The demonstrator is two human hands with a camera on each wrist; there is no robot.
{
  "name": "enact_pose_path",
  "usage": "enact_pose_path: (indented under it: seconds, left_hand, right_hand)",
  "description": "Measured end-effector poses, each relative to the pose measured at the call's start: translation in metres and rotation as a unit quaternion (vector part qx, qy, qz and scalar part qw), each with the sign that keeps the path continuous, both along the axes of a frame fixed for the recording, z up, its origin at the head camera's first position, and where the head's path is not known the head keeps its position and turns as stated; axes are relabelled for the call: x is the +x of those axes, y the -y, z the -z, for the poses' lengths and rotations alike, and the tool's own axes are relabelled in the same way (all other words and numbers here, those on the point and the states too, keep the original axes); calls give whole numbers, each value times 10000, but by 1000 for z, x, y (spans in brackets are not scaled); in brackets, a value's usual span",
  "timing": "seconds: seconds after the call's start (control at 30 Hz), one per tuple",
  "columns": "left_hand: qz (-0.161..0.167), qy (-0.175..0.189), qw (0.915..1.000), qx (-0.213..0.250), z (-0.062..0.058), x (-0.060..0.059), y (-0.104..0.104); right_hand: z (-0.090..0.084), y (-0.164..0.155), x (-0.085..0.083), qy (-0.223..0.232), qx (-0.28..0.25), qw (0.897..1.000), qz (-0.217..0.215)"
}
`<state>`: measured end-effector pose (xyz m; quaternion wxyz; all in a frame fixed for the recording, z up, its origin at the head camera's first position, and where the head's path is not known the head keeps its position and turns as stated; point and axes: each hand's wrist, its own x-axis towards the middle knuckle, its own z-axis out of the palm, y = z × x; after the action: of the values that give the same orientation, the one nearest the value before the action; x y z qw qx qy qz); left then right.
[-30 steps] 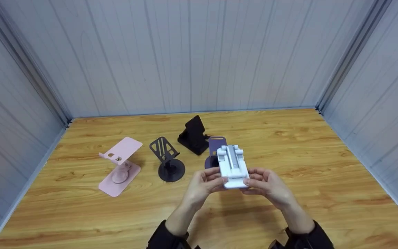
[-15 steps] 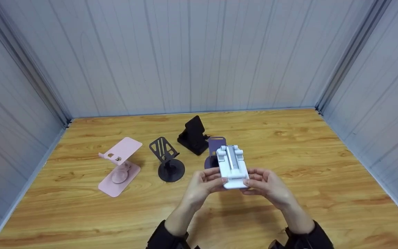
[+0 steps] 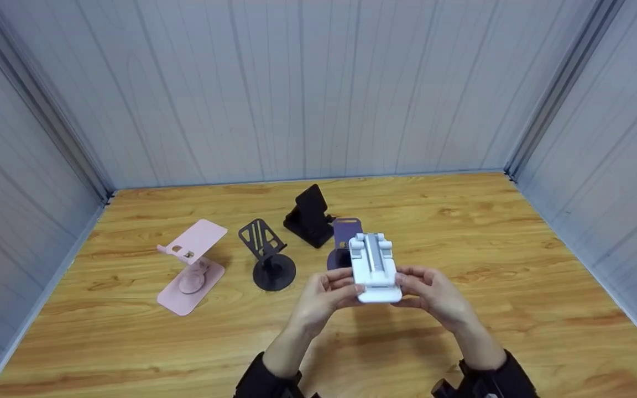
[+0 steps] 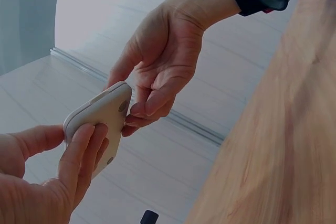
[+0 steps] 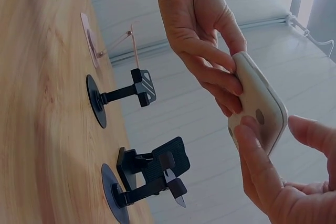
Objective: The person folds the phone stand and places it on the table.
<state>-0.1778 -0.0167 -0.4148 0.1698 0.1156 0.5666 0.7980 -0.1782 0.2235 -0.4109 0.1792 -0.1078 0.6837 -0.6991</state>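
Both hands hold a folded white phone stand (image 3: 374, 271) above the wooden table, its hinge side with a grey strip facing up in the head view. My left hand (image 3: 321, 301) pinches the stand's left edge, thumb on top and fingers beneath. On the opposite edge, my right hand (image 3: 437, 301) has its thumb at the side and fingertips against the underside. Round grey pads dot the pale underside of the stand (image 5: 257, 100) in the right wrist view. Just behind it, a purple phone stand (image 3: 347, 229) is partly hidden.
On the wooden table (image 3: 490, 237), a pink phone stand (image 3: 188, 276) stands at the left. A dark round-based phone stand (image 3: 274, 272) is nearer the middle, with a black phone stand (image 3: 311, 215) behind it. Pale panel walls (image 3: 318, 88) enclose the back and sides.
My right thumb has slid off the white stand's top face to its right edge, and that hand has shifted slightly right. The stand has turned a little; the other stands stay put.
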Motion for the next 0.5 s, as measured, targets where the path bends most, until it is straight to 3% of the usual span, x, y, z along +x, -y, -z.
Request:
enact_pose_path:
  seconds: [0.2,0.5]
  left_hand:
    - [104,-21,9999,-107,2,2,-2]
    - [90,26,9999,-107,5,2,-7]
  right_hand:
    - [1,-2,-2,-94,252,9995,142]
    - [5,-1,-3,-124,190,9995,222]
